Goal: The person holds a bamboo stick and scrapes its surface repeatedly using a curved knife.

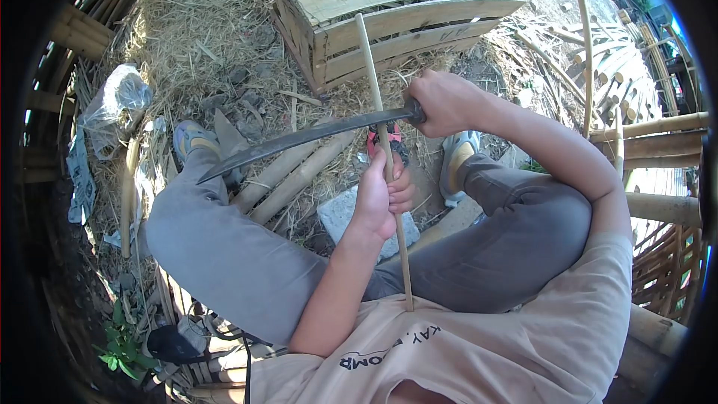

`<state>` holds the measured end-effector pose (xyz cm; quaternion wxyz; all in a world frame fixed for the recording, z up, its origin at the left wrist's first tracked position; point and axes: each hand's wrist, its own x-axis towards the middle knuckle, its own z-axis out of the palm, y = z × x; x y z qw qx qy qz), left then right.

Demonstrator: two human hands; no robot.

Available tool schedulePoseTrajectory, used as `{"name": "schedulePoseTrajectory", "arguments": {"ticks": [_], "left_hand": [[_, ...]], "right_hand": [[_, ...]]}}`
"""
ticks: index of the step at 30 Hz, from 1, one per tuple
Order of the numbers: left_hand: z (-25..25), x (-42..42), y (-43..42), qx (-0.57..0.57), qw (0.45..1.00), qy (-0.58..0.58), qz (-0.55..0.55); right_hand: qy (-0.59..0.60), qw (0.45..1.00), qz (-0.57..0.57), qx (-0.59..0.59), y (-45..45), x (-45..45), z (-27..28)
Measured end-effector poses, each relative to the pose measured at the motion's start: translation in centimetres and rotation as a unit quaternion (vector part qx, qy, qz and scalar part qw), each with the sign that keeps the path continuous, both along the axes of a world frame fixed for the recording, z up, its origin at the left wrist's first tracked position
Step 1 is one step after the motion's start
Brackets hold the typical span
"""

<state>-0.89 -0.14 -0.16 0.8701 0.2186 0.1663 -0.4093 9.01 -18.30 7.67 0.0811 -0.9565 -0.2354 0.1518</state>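
My left hand [384, 193] is wrapped round a long thin bamboo stick [373, 75], which runs from my shirt up towards the wooden crate. In my right hand [441, 103] is the handle of a machete [299, 131], gripped in a fist. Its long, dark, slightly curved blade reaches across to the left and crosses the stick above my left hand. The blade's tip lies near my left knee. Most of the machete's handle is hidden in my fist. Behind the stick, just above my left hand, a red and black object [394, 137] partly shows.
A slatted wooden crate [404, 22] stands ahead on straw-covered ground. Bamboo poles [292, 179] and a pale stone block [348, 217] lie between my legs. Plastic wrapping [120, 101] is at the left. Cut bamboo pieces [617, 75] are piled at the right, near bamboo rails [651, 150].
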Motion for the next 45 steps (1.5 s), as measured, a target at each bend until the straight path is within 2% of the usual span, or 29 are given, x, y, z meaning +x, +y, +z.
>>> {"name": "schedulePoseTrajectory", "arguments": {"ticks": [3, 6, 12, 15, 18, 33, 45], "left_hand": [[0.1, 0.0, 0.0, 0.021, 1.0, 0.0, -0.001], [0.2, -0.1, -0.2, 0.047, 0.999, -0.002, 0.005], [0.6, -0.2, -0.1, 0.063, 0.998, 0.001, 0.004], [0.7, -0.3, -0.4, 0.074, 0.997, 0.003, 0.01], [0.5, -0.3, -0.4, 0.085, 0.996, -0.003, 0.005], [0.7, 0.0, -0.6, 0.113, 0.993, -0.041, 0.018], [1.3, 0.0, -0.2, 0.124, 0.991, -0.055, 0.023]], "right_hand": [[-0.034, 0.999, 0.018, 0.005, 0.2, -0.3, -0.9], [-0.037, 0.999, -0.009, 0.016, 0.1, -0.3, -1.5], [-0.042, 0.996, -0.035, -0.066, 1.3, 0.1, 0.6], [-0.087, 0.994, -0.048, -0.049, 0.4, 1.1, -0.6], [-0.085, 0.995, -0.051, -0.018, -0.3, 1.5, -1.7], [-0.062, 0.993, -0.057, -0.083, -0.4, 2.7, -1.0], [-0.099, 0.99, -0.074, -0.064, -1.3, 3.2, -0.1]]}}
